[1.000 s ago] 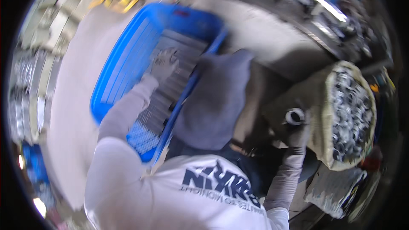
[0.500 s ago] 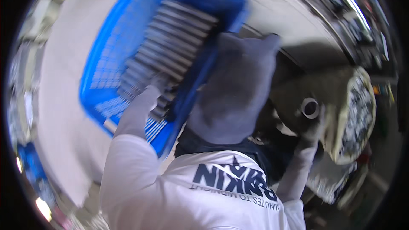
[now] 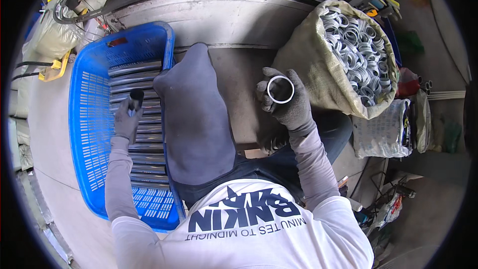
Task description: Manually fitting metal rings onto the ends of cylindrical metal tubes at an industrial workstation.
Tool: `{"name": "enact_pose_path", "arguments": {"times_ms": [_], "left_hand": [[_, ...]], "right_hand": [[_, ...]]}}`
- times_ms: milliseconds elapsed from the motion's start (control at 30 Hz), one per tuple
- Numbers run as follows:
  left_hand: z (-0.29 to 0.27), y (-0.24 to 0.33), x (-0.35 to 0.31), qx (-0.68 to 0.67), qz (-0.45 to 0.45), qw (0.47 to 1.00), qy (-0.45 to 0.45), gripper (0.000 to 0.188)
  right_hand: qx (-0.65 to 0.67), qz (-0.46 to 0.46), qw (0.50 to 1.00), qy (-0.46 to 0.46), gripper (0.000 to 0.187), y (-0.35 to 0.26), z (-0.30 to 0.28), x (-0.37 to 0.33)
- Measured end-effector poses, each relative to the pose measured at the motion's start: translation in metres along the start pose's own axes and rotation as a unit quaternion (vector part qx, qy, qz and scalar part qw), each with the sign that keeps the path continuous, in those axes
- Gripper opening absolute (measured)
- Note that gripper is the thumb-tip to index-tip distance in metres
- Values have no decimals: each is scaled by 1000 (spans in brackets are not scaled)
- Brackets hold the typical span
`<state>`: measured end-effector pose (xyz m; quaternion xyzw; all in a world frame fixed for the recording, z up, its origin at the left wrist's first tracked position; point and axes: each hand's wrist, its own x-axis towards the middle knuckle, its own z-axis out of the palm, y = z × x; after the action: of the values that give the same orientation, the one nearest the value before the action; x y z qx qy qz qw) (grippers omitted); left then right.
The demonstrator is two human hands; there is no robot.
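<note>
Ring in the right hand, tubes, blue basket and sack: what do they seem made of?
Ring: pale, smooth rim; perhaps metal, though plastic is possible.
Tubes: probably polished metal, given the bright lengthwise streaks.
Basket: likely moulded plastic, with evenly blue, slotted walls.
Sack: seemingly dull woven fabric, by its soft folds.

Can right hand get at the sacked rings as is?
Probably yes: rings lie uncovered in the sack mouth; the right hand must clear its rim, and the held ring could hamper grasping.

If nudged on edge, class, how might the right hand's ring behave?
The ring would likely roll, its outline being round. It looks stiff: the circle appears undistorted in the right hand. Its thin wall suggests it may be light.
</note>
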<state>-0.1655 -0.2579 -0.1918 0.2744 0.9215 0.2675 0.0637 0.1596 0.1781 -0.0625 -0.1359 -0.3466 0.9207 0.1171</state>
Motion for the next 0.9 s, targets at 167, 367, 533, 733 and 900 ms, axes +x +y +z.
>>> {"name": "enact_pose_path", "arguments": {"times_ms": [167, 367, 533, 733, 900], "left_hand": [[-88, 215, 11, -2, 279, 954, 106, 67], [-48, 359, -14, 55, 410, 911, -8, 69], [8, 379, -8, 112, 409, 902, -83, 69], [13, 387, -4, 124, 387, 902, -147, 73], [18, 385, -2, 117, 425, 890, -112, 66]], "right_hand": [[-223, -72, 972, 12, 38, -4, 4, -9], [-369, -158, 909, 111, 46, -4, 16, -18], [-457, -292, 834, 102, 31, 13, 8, -15], [-441, -287, 841, 127, 34, 16, -2, -10], [-468, -288, 825, 132, 35, 22, -3, -8]]}}
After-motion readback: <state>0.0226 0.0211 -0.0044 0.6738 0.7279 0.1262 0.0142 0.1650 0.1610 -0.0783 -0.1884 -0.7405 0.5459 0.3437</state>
